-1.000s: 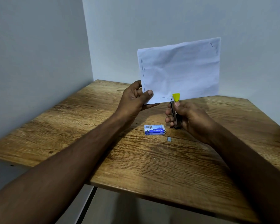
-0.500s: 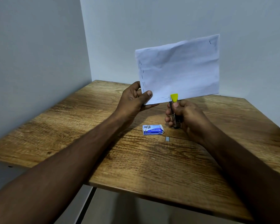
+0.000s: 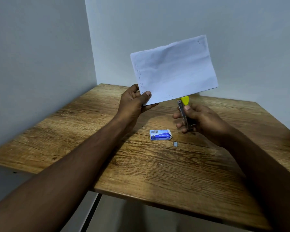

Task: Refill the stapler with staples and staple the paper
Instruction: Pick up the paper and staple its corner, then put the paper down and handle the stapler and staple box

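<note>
Stapler [image 3: 184, 113] now sits just clear of the paper [image 3: 174, 69]: half a second ago its yellow tip overlapped the sheet's bottom edge, now the tip is below that edge with a small gap. Reads as a staple just driven and the tool pulled out, though I can't resolve a fresh staple at that spot.

Right hand [image 3: 199, 119] is wrapped around the stapler, holding it upright, yellow end up, thumb high on the body near the tip. Whether the jaws are squeezed I can't tell. Left hand [image 3: 136, 101] pinches the paper's lower left corner, thumb in front, sheet held upright above the bench [image 3: 157, 173]. The sheet is tilted more than before, its right end raised.

Paper already carries a column of staples down its left edge, faint marks along the bottom edge left of the stapler, and one mark in the top right corner.

Below the stapler, on the bench: staple box [image 3: 160, 134], and just right of that a small loose staple strip [image 3: 175, 144].

My read: refill is done, stapling is well along. Next is either re-seating the bottom edge further right for another staple, or stopping.
</note>
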